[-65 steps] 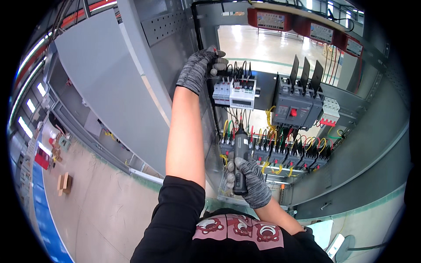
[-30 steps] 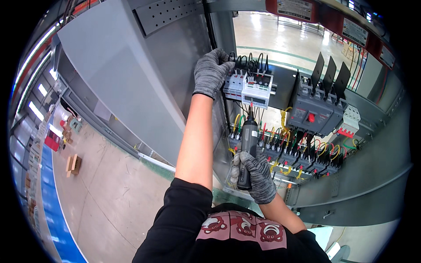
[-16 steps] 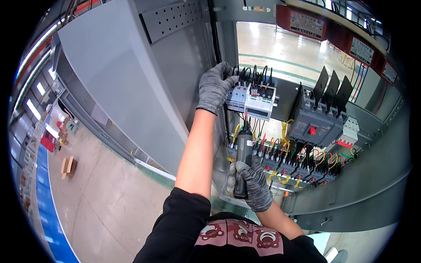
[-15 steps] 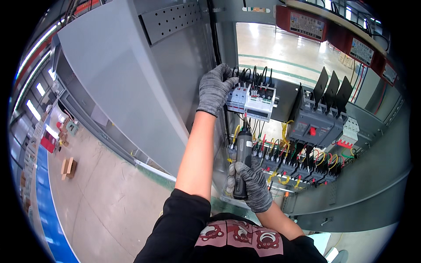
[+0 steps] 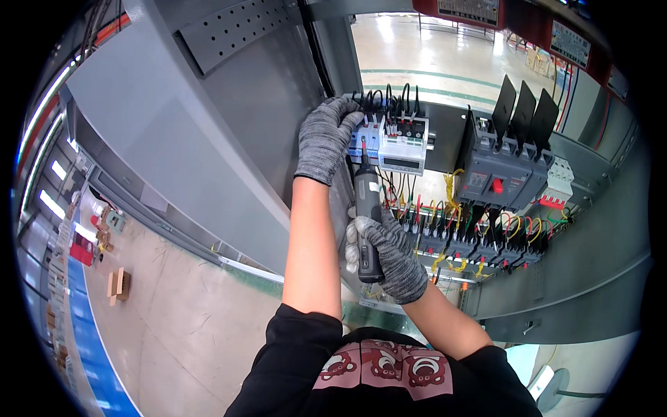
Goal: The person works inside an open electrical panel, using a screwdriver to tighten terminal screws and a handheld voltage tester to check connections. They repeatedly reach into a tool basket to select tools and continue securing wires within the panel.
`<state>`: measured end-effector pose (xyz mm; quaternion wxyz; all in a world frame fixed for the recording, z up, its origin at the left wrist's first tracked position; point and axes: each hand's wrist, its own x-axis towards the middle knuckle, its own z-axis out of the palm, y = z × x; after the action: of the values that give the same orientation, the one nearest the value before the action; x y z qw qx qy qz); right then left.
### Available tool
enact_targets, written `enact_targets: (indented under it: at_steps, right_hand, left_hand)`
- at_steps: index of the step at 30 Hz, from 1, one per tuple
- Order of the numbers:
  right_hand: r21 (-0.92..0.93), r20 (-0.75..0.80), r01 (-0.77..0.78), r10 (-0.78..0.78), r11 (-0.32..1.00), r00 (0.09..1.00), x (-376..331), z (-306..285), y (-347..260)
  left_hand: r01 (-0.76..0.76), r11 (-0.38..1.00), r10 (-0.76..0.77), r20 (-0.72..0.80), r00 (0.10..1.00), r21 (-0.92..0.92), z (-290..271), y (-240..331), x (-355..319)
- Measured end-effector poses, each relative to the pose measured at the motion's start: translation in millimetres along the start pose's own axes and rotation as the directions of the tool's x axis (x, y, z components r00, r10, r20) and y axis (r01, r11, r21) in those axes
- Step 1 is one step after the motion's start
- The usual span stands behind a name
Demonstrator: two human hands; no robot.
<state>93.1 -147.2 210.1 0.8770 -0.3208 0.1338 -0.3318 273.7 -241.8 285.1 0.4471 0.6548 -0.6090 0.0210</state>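
Note:
My left hand (image 5: 325,139), in a grey knit glove, is closed at the upper left corner of a row of small light-grey and blue circuit breakers (image 5: 373,139). Its fingertips are beside thin black wires (image 5: 379,101) that loop into the top, and what they pinch is hidden. My gloved right hand (image 5: 390,254) is wrapped round a dark grey cordless screwdriver (image 5: 368,208), which points up and away from me. The reddish bit tip meets the front of the breakers. Beside them sits a white meter-like module (image 5: 403,147) with a small display.
A large moulded-case breaker (image 5: 504,177) with three upright black barriers stands to the right. Below runs a row of wired breakers (image 5: 479,247) with coloured wires. The grey cabinet door (image 5: 187,132) fills the left side, and red transformers (image 5: 528,28) hang above.
The screwdriver tip has shifted left, from under the white module to the blue-grey breakers. My left hand stays at the same corner. The whole view has shifted slightly.

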Motion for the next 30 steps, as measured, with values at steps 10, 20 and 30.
enact_targets:
  at_steps: [10,20,30]
  right_hand:
    - [0.129,0.056,-0.027,0.020,0.991,0.998,12.7,9.2,8.8]
    - [0.188,0.042,-0.010,0.002,0.982,0.999,17.8,13.8,11.3]
    - [0.403,-0.011,0.000,0.004,0.915,1.000,22.9,46.5,11.9]
  left_hand:
    - [0.108,0.982,-0.111,-0.011,0.994,-0.153,-3.1,8.9,0.3]
    - [0.081,0.992,-0.085,-0.030,0.996,-0.099,-4.2,9.5,-0.9]
    - [0.095,0.987,-0.100,-0.031,0.995,-0.127,-3.5,0.7,-1.9]
